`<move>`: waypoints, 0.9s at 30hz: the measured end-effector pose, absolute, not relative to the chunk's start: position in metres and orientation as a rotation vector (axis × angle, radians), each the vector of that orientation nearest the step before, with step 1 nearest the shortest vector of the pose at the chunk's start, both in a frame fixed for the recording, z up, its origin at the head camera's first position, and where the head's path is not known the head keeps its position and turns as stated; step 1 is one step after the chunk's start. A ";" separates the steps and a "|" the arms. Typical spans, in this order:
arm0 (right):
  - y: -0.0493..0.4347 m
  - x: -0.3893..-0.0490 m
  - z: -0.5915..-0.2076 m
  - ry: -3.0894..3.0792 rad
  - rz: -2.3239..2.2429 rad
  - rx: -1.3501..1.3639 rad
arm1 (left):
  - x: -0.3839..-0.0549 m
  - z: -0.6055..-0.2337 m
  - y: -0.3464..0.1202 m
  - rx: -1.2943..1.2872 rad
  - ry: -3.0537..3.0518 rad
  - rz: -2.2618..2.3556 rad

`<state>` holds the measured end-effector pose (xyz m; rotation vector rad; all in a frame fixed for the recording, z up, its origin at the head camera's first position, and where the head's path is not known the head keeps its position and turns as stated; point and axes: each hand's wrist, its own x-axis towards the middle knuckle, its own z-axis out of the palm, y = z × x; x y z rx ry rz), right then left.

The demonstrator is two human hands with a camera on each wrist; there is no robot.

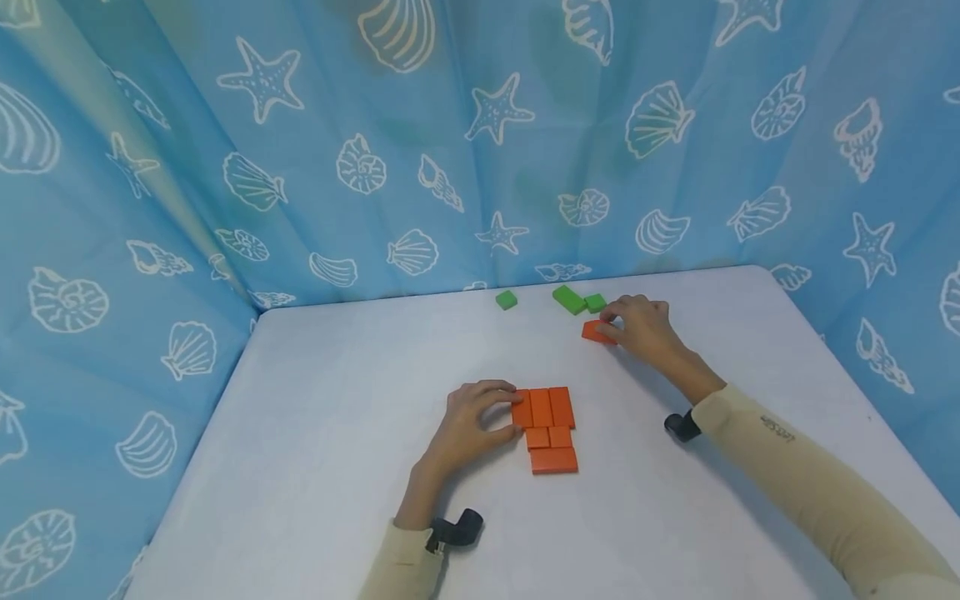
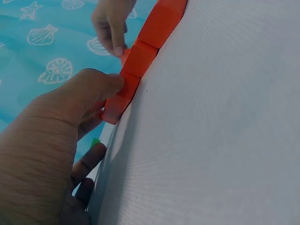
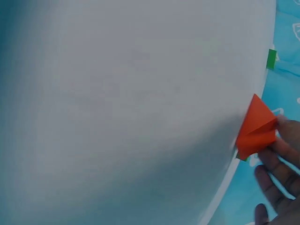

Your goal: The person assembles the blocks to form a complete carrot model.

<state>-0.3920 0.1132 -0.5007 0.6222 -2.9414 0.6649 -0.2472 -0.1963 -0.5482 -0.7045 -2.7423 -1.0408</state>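
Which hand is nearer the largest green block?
Right. The right hand, gripping an orange piece, is just right of the largest green block; the left hand is farther off, touching the orange arrangement.

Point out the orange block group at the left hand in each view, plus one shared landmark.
Head: orange block group right of and below centre, beside the left hand.
Left wrist: top middle, edge-on, running from the hand to the top edge.
Right wrist: not in it; the lone orange block is separate.
Shared landmark: blue printed curtain.

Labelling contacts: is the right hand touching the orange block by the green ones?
Touching: right wrist view shows the right hand pinching the orange block, thumb and fingers meeting its edge.
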 end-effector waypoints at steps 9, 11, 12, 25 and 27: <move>0.117 -0.382 -0.502 -2.950 0.684 0.704 | -0.249 -0.545 -0.197 -0.709 -2.744 -1.065; 0.118 -0.380 -0.502 -2.967 0.688 0.714 | -0.248 -0.546 -0.196 -0.707 -2.752 -1.063; 0.118 -0.379 -0.502 -2.971 0.696 0.718 | -0.248 -0.546 -0.196 -0.708 -2.754 -1.064; 0.117 -0.349 -0.488 -2.895 0.724 0.742 | -0.249 -0.549 -0.197 -0.703 -2.747 -1.040; 0.117 -0.340 -0.484 -2.871 0.738 0.767 | -0.248 -0.548 -0.196 -0.704 -2.744 -1.051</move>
